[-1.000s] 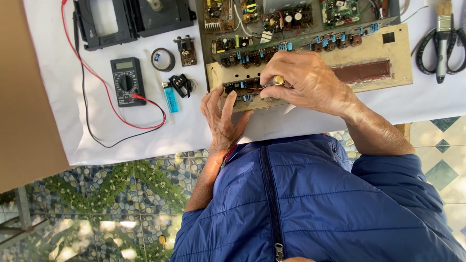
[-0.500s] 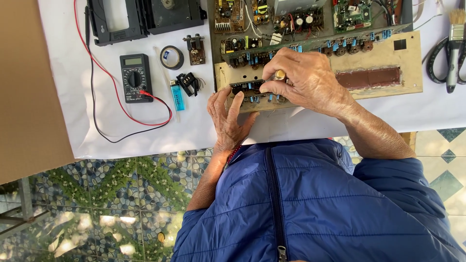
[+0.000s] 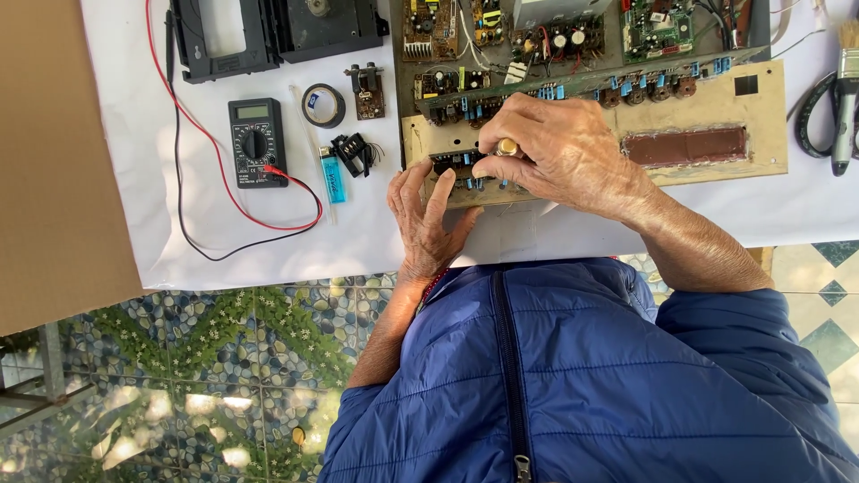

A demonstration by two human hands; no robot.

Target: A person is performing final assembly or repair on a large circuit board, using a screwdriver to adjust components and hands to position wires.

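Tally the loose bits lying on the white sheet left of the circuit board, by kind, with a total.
Multimeter: 1
Tape roll: 1
Blue lighter: 1
Small brown component board: 1
Small black part: 1
Black plastic frame: 1
Total: 6
Both hands, left hand and right hand, are on the circuit board, not on these.

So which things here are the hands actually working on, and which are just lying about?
In hand:
- left hand resting on the circuit board
- right hand pinching a small brass-coloured part over the board

Lying about:
- multimeter with red and black leads
- blue lighter
- tape roll
- black plastic frame
- brush
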